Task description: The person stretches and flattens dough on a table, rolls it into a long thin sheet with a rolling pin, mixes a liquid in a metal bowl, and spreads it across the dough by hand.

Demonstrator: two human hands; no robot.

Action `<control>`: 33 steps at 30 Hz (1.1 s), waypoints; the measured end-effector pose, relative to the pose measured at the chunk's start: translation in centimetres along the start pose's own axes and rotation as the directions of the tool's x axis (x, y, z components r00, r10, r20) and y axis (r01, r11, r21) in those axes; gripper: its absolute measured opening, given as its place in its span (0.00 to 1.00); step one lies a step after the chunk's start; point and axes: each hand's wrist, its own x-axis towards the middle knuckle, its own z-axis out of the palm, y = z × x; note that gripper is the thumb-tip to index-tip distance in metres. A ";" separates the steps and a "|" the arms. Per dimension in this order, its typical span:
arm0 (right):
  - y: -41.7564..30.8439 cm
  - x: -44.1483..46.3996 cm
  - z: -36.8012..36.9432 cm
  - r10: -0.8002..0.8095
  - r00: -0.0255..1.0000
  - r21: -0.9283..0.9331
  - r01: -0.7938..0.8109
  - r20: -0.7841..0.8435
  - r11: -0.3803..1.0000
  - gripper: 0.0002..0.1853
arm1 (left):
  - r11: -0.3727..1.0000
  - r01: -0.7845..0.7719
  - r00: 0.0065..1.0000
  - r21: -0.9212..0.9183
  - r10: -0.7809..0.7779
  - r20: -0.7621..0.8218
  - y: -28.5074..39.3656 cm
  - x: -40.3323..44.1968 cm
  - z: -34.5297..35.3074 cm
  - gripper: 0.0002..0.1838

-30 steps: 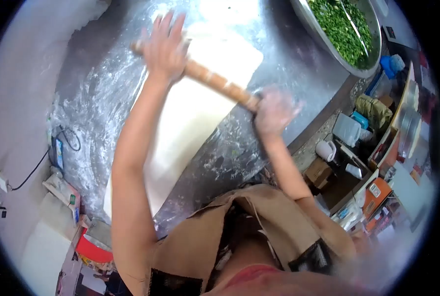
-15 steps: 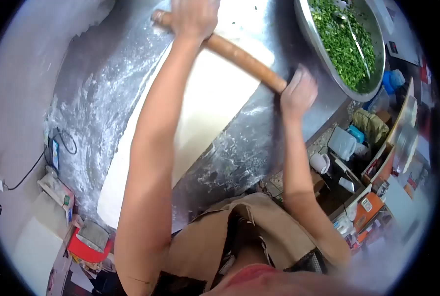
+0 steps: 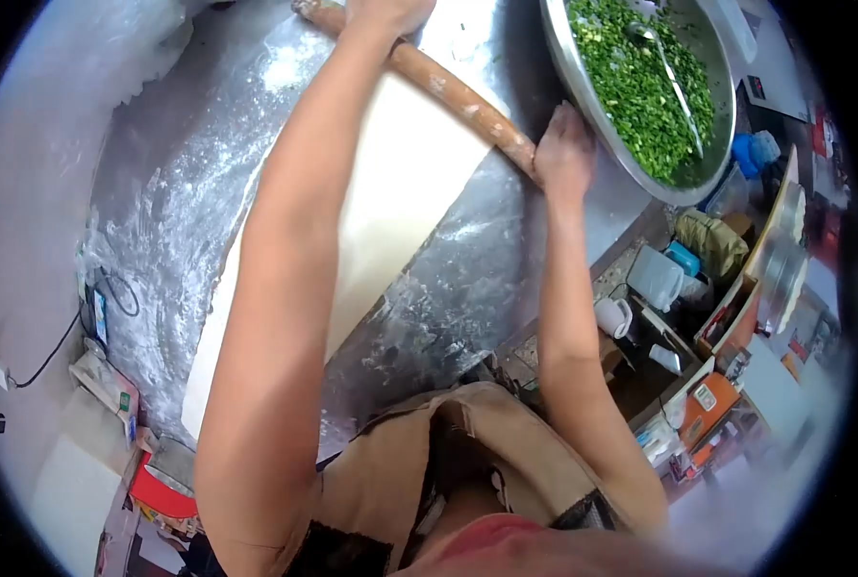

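A wooden rolling pin [image 3: 462,104] lies slantwise across a long sheet of pale dough [image 3: 405,178]. My left hand [image 3: 390,12] is closed over the pin near its far left end, partly cut off by the top of the view. At the pin's right end my right hand [image 3: 565,152] is closed around it, beside the rim of a metal bowl. The dough stretches from under the pin back toward my body, and my left forearm covers part of it.
The metal bowl [image 3: 631,178] holds chopped greens [image 3: 640,91] and a metal spoon [image 3: 677,87]. Flour is smeared over the metal worktop [image 3: 448,288]. A cable and a small device [image 3: 99,315] lie at the left edge. Shelves with containers [image 3: 655,277] stand at right, below the worktop.
My hands and the rolling pin have moved a little farther away along the dough. The whole view has shifted slightly, so the bowl appears farther left.
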 end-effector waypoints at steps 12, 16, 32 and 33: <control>-0.2 -0.8 1.4 -0.141 0.965 0.244 0.194 -0.220 0.950 0.26 | 0.992 0.117 0.993 -0.051 -0.116 0.024 0.6 -1.0 0.4 0.28; 0.2 -5.3 2.3 -0.445 0.839 -0.054 0.452 -0.314 0.890 0.28 | 0.993 0.081 0.948 0.086 -0.103 0.301 -0.5 -3.6 0.6 0.22; -24.9 -17.9 2.8 -0.943 -0.317 0.110 0.939 -0.100 -0.327 0.17 | 0.649 0.726 0.676 0.228 -0.734 -0.061 7.9 -58.5 -25.5 0.24; -28.3 -21.6 3.6 -0.885 -0.453 0.156 0.871 -0.111 -0.465 0.17 | 0.509 0.855 0.515 0.097 -0.855 -0.061 11.1 -59.8 -26.4 0.25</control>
